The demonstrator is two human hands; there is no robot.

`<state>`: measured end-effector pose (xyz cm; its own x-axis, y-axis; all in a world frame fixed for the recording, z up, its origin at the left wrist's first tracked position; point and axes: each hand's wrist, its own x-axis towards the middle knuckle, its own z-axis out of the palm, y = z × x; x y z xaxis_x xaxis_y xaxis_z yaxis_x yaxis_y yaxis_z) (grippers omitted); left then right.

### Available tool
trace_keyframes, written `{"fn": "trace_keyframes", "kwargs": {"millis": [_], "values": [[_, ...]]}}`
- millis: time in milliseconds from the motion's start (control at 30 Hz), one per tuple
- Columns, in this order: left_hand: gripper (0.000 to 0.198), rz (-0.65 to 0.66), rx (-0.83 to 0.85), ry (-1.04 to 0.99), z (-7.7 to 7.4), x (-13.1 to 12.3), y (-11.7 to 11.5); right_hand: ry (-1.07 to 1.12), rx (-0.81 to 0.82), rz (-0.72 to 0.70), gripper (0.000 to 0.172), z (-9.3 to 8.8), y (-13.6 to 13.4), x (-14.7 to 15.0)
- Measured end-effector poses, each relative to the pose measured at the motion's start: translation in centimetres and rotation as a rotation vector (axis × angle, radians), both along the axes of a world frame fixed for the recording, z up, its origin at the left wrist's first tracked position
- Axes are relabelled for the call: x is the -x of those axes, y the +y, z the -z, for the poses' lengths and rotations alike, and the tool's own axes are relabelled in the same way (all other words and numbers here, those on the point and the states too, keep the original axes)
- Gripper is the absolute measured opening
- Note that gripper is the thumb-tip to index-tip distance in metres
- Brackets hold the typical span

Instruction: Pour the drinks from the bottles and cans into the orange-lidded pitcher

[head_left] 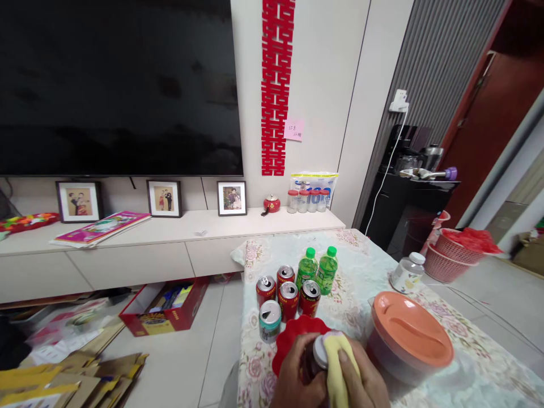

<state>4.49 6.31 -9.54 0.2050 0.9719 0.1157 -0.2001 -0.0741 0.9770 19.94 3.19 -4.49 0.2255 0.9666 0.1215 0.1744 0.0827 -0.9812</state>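
Note:
My left hand (296,377) is wrapped round a dark bottle with a pale cap (319,352) at the bottom of the view. A yellow cloth (335,362) is in my right hand (366,377), pressed against the side and cap of that bottle. Most of the bottle is hidden by my fingers and the cloth. Just beyond my left hand is a red scalloped dish (291,334). Several opened red drink cans (288,303) and a green-and-silver can (270,322) stand past the dish, with two green-capped drink bottles (327,271) behind them.
An orange-lidded plastic container (412,328) stands right of my hands on the flowered tablecloth (255,362). Farther right is a clear jar with a white lid (408,273). The white TV cabinet (148,255) runs along the wall; a red box (165,309) lies on the floor.

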Motion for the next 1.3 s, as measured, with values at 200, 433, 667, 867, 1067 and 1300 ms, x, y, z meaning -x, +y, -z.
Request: {"fn": "trace_keyframes", "kwargs": {"millis": [200, 433, 667, 867, 1067, 1300], "values": [[0.07, -0.015, -0.071, 0.156, 0.7, 1.4, 0.4, 0.108, 0.123, -0.168, 0.061, -1.0, 2.4, 0.3], [0.066, -0.075, -0.224, 0.224, 0.2, 2.1, -0.6, 0.093, 0.071, -0.121, 0.073, 3.3, 1.3, 0.7], [0.057, -0.228, -0.204, 0.212, -0.9, 1.2, -1.8, 0.046, 0.028, -0.046, 0.058, 1.0, 0.3, -0.2], [0.071, -0.293, -0.218, 0.286, 1.4, 0.3, -0.8, 0.113, 0.121, -0.176, 0.059, -0.4, 2.5, 0.2], [0.071, -0.171, -0.197, 0.34, -1.3, 2.2, -0.9, 0.127, 0.132, -0.229, 0.067, 2.6, 2.9, 0.5], [0.059, -0.16, -0.15, 0.23, -2.1, 2.9, -1.8, 0.017, 0.083, -0.145, 0.065, 1.7, 0.7, -0.2]]}}
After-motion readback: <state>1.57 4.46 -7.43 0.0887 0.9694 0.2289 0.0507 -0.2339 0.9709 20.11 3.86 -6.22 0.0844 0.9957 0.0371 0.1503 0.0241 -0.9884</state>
